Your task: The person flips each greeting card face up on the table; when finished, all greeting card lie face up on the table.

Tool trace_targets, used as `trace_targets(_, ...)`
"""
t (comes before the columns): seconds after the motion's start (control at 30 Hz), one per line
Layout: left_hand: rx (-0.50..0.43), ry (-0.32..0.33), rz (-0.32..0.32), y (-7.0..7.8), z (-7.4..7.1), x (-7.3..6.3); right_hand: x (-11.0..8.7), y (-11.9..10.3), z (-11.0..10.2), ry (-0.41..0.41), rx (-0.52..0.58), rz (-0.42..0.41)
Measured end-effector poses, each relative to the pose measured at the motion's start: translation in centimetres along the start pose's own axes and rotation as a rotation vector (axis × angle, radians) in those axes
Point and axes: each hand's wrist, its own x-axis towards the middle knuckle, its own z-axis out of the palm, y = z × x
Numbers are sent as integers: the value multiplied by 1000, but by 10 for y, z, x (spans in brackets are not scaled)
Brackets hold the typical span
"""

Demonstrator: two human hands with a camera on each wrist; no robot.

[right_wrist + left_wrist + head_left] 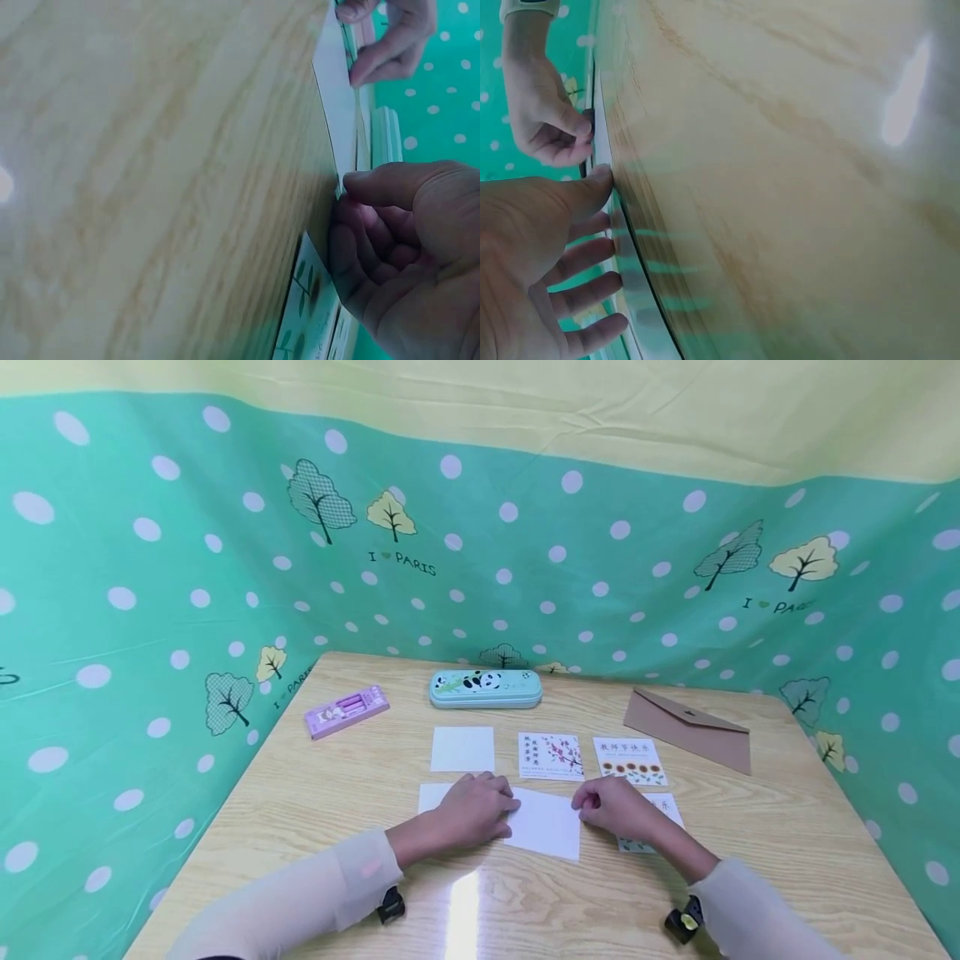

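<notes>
A blank white card (546,827) lies slightly askew on the table between the two hands. My left hand (471,812) rests at the card's left edge; in the left wrist view its fingers are spread and nearly straight, with fingertips on the card surfaces. At the opposite edge, my right hand (617,806) pinches the card's upper right corner between thumb and curled fingers. Under the left wrist another white card (432,795) is partly covered. A sunflower card (666,806) lies below the right hand, partly hidden by it.
Behind the hands lie a blank card (462,749), a plum-blossom card (551,756) and a sunflower card (628,760). Farther back are a purple pen box (347,712), a panda pencil case (486,690) and a brown envelope (686,731). A polka-dot curtain (480,552) encloses the table.
</notes>
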Motion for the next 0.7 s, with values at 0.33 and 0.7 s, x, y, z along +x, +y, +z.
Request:
trace_targets(0.33, 0, -12, 9, -2, 3, 1, 0, -5, 3, 55, -52, 57)
trace_targets(0.7, 102, 1, 43, 3, -3, 0, 3, -6, 4, 70, -53, 113)
